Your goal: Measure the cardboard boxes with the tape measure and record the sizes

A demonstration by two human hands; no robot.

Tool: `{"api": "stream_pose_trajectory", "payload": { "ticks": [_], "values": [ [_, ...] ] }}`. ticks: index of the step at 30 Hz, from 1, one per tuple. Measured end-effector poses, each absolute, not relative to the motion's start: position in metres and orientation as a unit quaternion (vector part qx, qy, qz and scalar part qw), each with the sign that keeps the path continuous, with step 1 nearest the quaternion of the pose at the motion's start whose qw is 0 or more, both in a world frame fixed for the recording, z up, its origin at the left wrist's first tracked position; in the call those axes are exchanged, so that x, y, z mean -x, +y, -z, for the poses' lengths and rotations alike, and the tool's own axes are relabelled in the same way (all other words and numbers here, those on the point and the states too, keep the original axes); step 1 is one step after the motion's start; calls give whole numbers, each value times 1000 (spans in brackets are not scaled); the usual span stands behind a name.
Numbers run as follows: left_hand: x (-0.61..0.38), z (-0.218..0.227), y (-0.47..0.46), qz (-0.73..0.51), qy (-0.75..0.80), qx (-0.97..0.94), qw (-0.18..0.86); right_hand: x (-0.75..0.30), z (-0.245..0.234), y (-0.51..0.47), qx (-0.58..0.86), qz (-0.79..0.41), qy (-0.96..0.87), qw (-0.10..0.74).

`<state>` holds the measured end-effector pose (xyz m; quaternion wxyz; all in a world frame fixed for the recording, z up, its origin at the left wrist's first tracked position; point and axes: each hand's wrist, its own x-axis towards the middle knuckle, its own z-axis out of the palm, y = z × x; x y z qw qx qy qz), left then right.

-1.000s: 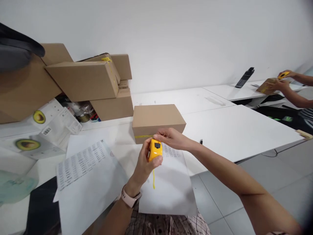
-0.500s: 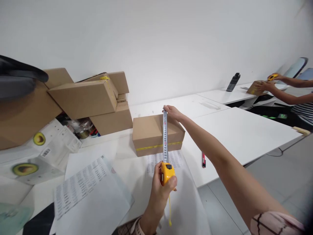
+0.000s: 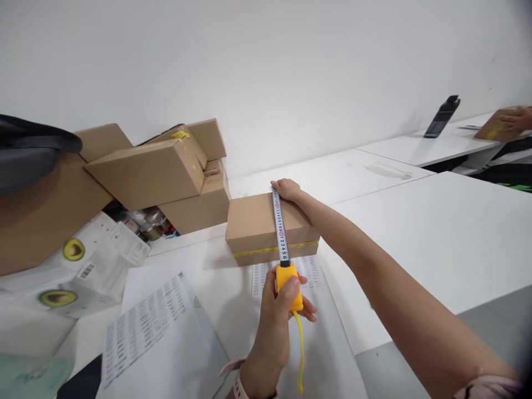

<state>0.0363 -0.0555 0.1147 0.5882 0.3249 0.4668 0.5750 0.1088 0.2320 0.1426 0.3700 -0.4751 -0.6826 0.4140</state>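
Note:
A small closed cardboard box (image 3: 253,221) with a yellow tape band lies on the white table (image 3: 415,238). My left hand (image 3: 278,310) is wrapped round a yellow tape measure case (image 3: 288,282) just in front of the box. Its white blade (image 3: 280,227) runs across the box top from front to back. My right hand (image 3: 286,191) pins the blade's end at the box's far top edge, fingers pressed down.
Stacked cardboard boxes (image 3: 158,172) and white avocado-printed cartons (image 3: 83,266) crowd the left. Printed sheets (image 3: 158,332) lie near me. On a far table at right another person's hand (image 3: 519,117) rests on a brown box, beside a black object (image 3: 441,116).
The blade was drawn out of the case and laid over the box. My right hand went to the box's far edge; my left hand pulled the case back, then nearer the box front.

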Motion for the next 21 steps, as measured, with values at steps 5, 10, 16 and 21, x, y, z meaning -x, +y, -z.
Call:
{"api": "stream_pose_trajectory", "payload": {
  "ticks": [5,10,16,21],
  "values": [
    [-51,-121,-51,-581,452,-285,613,-114,-145,228,510,-426,-686,296],
    [-61,-116,-62,-567,458,-280,625,-118,-147,231,453,-422,-730,289],
    [-65,-107,-58,-564,484,-280,608,-116,-144,236,434,-395,-754,295],
    [-41,-108,-66,-600,491,-334,536,-132,-149,241,405,-401,-691,444]
  ]
}}
